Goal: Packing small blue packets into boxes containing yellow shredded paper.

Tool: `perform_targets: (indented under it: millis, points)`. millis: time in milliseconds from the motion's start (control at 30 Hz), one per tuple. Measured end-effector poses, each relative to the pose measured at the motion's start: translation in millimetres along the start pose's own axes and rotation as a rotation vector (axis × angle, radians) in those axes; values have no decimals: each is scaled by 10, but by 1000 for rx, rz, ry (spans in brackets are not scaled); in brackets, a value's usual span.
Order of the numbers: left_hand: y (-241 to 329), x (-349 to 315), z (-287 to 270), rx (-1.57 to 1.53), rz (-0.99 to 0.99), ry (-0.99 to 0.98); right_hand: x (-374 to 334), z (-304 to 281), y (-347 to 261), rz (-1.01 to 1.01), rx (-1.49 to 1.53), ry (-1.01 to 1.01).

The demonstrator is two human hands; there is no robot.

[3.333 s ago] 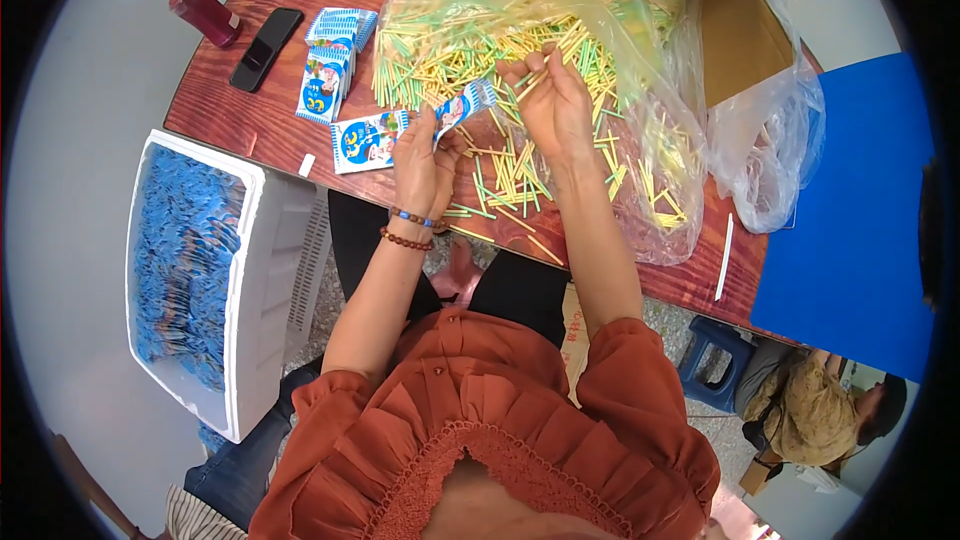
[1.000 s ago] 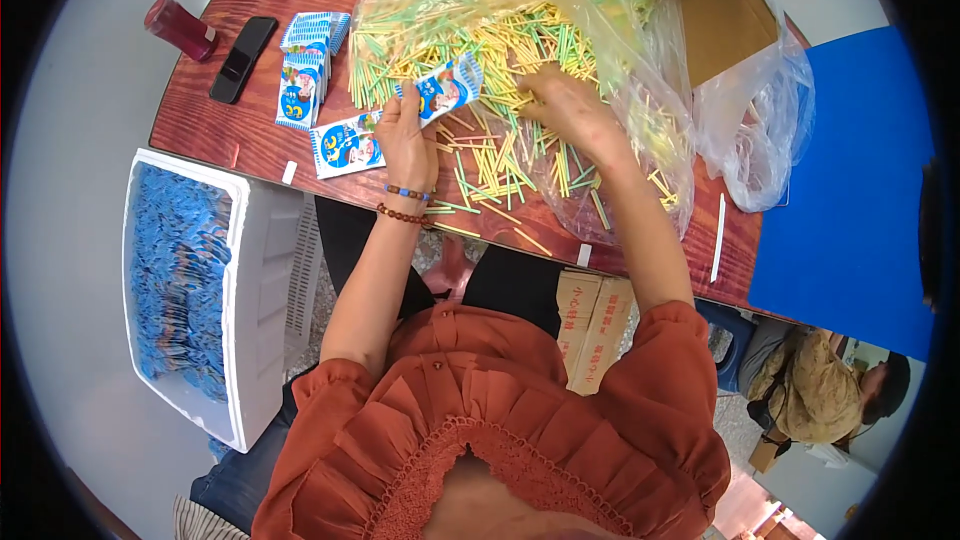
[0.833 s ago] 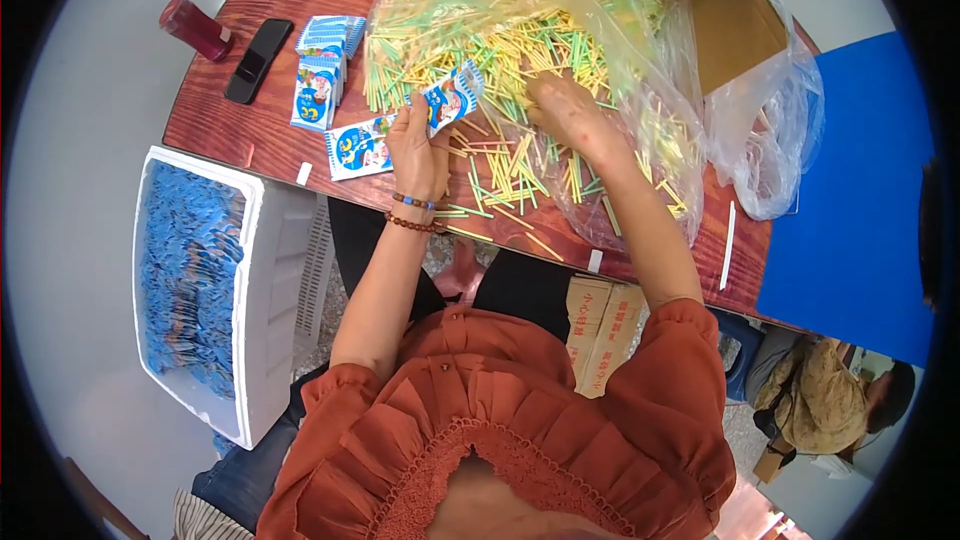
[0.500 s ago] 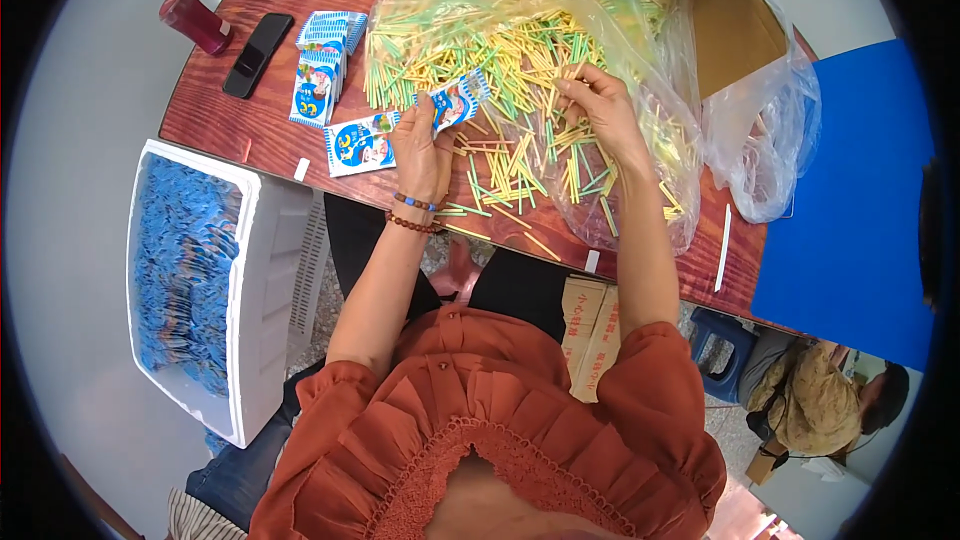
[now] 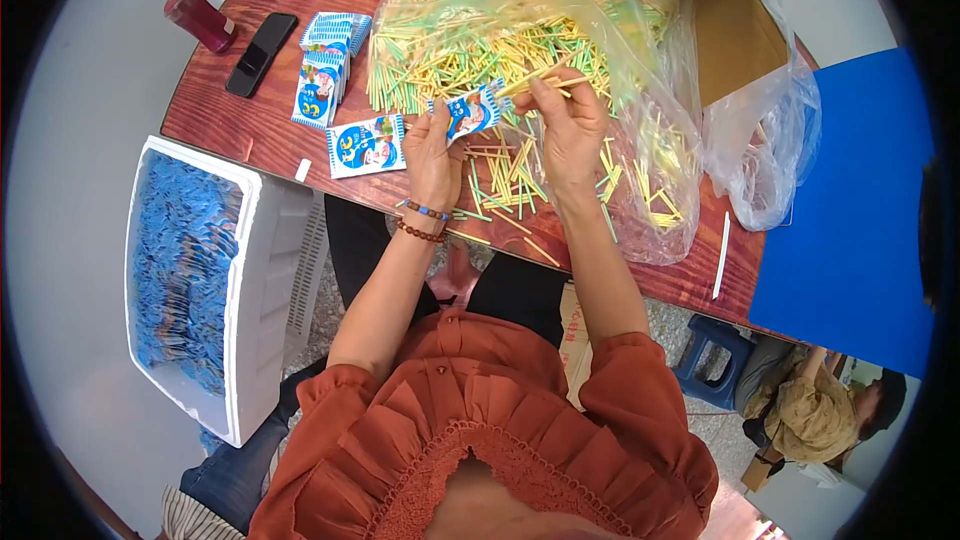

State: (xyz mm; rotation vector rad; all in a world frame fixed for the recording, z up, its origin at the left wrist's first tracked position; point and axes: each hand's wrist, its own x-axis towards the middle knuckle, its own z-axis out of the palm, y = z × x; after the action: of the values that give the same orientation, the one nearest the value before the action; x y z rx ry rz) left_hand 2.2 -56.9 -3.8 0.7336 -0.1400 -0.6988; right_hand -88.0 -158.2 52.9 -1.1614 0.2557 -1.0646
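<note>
My left hand (image 5: 433, 155) is closed on a small blue and white packet (image 5: 473, 112), held just above the table and tilted up to the right. My right hand (image 5: 572, 135) pinches several thin yellow sticks (image 5: 540, 80); their left ends meet the packet's right end, and whether they go inside it I cannot tell. Beyond both hands, a large clear plastic bag (image 5: 640, 140) lies open with a heap of yellow and green sticks (image 5: 480, 55). Loose sticks (image 5: 510, 175) are scattered between my wrists. Another packet (image 5: 366, 146) lies flat beside my left hand.
At the left are stacked packets (image 5: 318, 88), a black phone (image 5: 261, 54) and a red-lidded jar (image 5: 200, 18). A white foam box (image 5: 262, 310) full of blue packets stands beside the table. A cardboard box (image 5: 745, 40) and blue board (image 5: 850, 200) are at the right; a person (image 5: 815, 410) sits beyond.
My right hand has moved left from the stick heap to the packet, carrying sticks. My left hand has shifted slightly right with the packet.
</note>
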Motion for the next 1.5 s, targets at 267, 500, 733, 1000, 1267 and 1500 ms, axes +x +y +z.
perform_targets:
  millis: [267, 500, 733, 1000, 1267, 1500]
  points:
    - [-75, 44, -68, 11, 21, 30, -49, 86, -24, 111, -183, 4]
    - [-99, 91, -28, -23, 42, 27, -57, 31, -97, 122, -414, -170]
    - [-153, 134, 36, -44, 2, 10, 118, -69, -174, 69, -582, -202]
    - [-134, 210, 82, -118, -28, -21, 347, -70, -233, 133, -563, -348]
    - [48, 220, -26, -378, -66, -52, 399, 35, -520, 110, -634, -342]
    - [175, 146, 23, -267, -5, -45, 652, 393, -595, -471, -1345, -811]
